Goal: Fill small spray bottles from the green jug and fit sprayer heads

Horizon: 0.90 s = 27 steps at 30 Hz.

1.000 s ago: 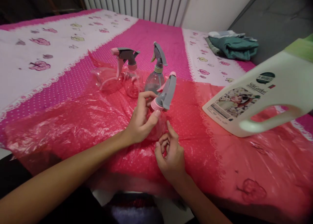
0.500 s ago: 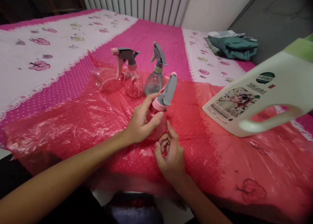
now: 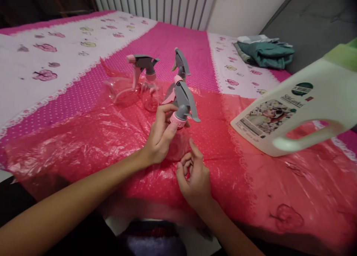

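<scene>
Held bottle (image 3: pixel 178 146): one, clear pink, with a grey spray head (image 3: pixel 184 96) and a pink collar (image 3: pixel 177 120).
Pink bottle (image 3: pixel 153 96): one, standing farther back and to the left, topped likewise in grey.
Grey bottle (image 3: pixel 182 60): one, standing behind the held bottle, its body mostly hidden by the spray head.
Clear bottle (image 3: pixel 122 90): one, seemingly lying on its side, just left of the pink bottle.
Jug (image 3: pixel 312 70): one, white with a green top, on the right, well apart from the bottles.
Cloths (image 3: pixel 269 53): one pile, far right.
Nozzle (image 3: pixel 177 78): points away from the person and slightly left.
Long axis: near upright, top tipped a little right.
Place: on the red plastic sheet (image 3: pixel 111 137) over the bed (image 3: pixel 69 36), in front of the person.
Left hand (image 3: pixel 157 140): thumb and index finger clamped on the collar.
Right hand (image 3: pixel 196 176): fingers curled, thumb slightly apart from them; index fingertip beside the held bottle, contact unclear.
</scene>
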### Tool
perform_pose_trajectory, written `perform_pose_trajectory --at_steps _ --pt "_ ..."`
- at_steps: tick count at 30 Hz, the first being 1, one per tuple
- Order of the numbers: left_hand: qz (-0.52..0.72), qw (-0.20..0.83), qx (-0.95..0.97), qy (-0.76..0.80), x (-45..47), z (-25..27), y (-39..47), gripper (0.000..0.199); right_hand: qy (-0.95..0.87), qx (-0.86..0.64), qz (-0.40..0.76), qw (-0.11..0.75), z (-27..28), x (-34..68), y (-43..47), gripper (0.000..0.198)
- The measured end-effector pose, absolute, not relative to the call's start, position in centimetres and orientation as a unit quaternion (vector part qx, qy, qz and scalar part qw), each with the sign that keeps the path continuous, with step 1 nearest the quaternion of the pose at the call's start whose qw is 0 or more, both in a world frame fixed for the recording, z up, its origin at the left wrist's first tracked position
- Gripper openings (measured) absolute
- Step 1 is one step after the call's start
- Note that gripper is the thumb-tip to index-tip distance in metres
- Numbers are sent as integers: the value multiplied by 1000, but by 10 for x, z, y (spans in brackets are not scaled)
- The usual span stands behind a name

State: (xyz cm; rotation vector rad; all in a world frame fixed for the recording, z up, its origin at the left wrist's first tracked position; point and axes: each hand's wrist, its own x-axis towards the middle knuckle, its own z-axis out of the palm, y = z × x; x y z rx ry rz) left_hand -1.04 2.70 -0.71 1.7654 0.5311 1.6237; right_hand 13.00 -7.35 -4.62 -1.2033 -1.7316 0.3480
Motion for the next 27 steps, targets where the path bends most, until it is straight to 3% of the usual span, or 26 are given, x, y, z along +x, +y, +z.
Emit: perform_pose_trajectory --at_steps 14,27 --pt "598 295 717 206 -14 -9 29 40 -708 -494 144 483 -45 131 -74 73" --pt "594 315 706 220 -16 -11 27 35 -708 -493 145 485 -47 130 -74 73"
